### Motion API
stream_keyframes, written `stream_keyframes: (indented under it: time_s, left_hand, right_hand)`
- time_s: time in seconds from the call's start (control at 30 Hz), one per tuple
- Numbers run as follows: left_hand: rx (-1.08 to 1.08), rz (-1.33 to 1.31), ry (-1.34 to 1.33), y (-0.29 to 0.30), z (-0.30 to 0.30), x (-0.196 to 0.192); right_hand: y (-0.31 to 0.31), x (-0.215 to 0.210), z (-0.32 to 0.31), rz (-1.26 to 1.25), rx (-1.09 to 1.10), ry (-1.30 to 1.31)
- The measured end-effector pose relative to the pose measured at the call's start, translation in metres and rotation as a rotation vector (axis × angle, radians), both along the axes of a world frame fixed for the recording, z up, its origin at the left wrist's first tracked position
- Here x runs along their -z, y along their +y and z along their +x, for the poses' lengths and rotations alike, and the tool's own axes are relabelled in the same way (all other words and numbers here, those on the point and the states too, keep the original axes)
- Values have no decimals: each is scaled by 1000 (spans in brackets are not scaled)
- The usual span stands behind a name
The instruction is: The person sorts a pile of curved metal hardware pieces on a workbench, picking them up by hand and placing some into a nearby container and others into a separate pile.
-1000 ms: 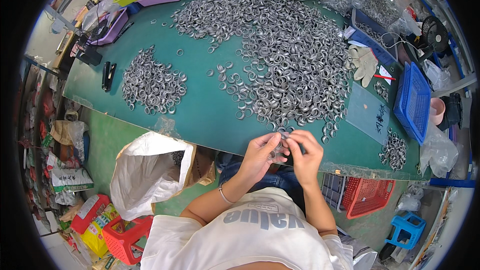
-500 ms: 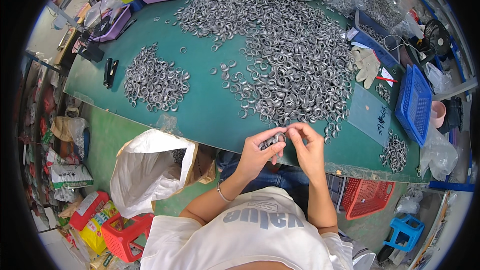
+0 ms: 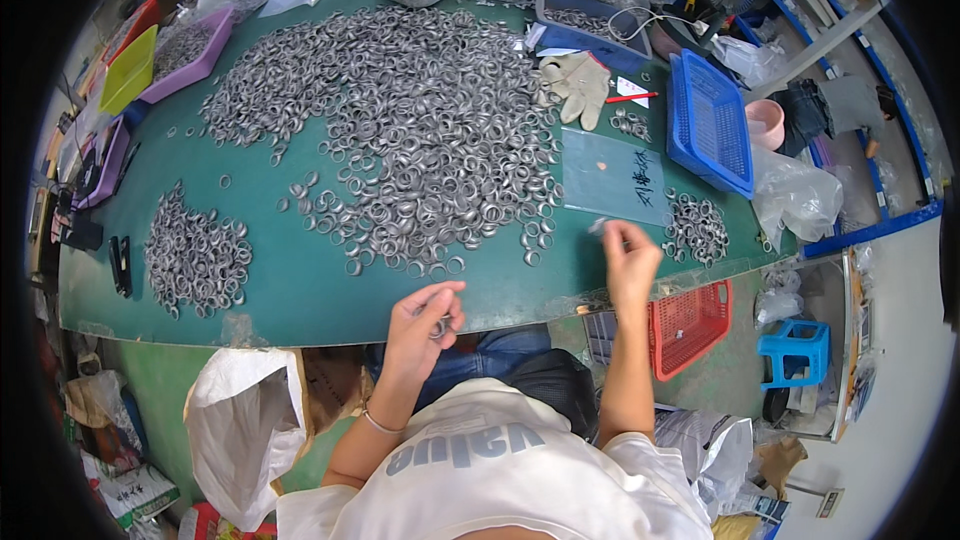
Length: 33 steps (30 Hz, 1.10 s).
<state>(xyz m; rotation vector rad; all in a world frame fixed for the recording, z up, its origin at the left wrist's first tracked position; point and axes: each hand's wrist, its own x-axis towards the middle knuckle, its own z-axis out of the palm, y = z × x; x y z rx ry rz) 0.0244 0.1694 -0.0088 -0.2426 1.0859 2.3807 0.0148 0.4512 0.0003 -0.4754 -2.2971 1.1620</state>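
My left hand [image 3: 420,331] is curled over the table's front edge, closed around a few grey metal rings [image 3: 440,328] that are partly hidden by the fingers. To the right, my right hand [image 3: 630,258] pinches a small blurred grey ring [image 3: 598,227] at its fingertips, above the green tabletop. That hand is closest to the small ring pile [image 3: 697,230] at the right and the flat clear plastic bag [image 3: 612,178] with dark handwriting. The large heap of rings [image 3: 440,130] fills the middle, and another pile [image 3: 197,258] lies at the left.
A work glove [image 3: 577,85], a red pen [image 3: 632,97] and a blue basket [image 3: 708,125] lie at the right. Purple [image 3: 190,55] and yellow [image 3: 128,72] trays stand far left. Below the edge are a white sack [image 3: 240,430], a red basket [image 3: 690,330] and a blue stool [image 3: 796,352].
The view has swung right. My hands, together before with rings between them, are now apart: the right has moved rightward with a ring, while the left keeps its rings.
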Motion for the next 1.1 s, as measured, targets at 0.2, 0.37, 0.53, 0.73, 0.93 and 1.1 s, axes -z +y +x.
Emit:
stream_keyframes:
  time_s: [0.2, 0.37, 0.53, 0.73, 0.93, 1.1]
  left_hand:
    - [-61, 110, -102, -3, -4, 4]
    - [-90, 169, -141, -9, -1, 6]
    - [-124, 228, -132, -5, 0, 9]
    - [-118, 188, -43, -6, 6, 3]
    - [-42, 270, -93, -13, 3, 3]
    - [-86, 194, -81, 0, 2, 1]
  right_hand:
    - [102, 7, 16, 649, 400, -159]
    - [82, 8, 11, 744, 348, -121]
    - [-27, -10, -22, 267, -292, -4]
    - [-99, -14, -49, 592, -492, 10]
    - [-92, 10, -54, 494, -445, 132]
    - [-89, 10, -49, 251, -379, 244]
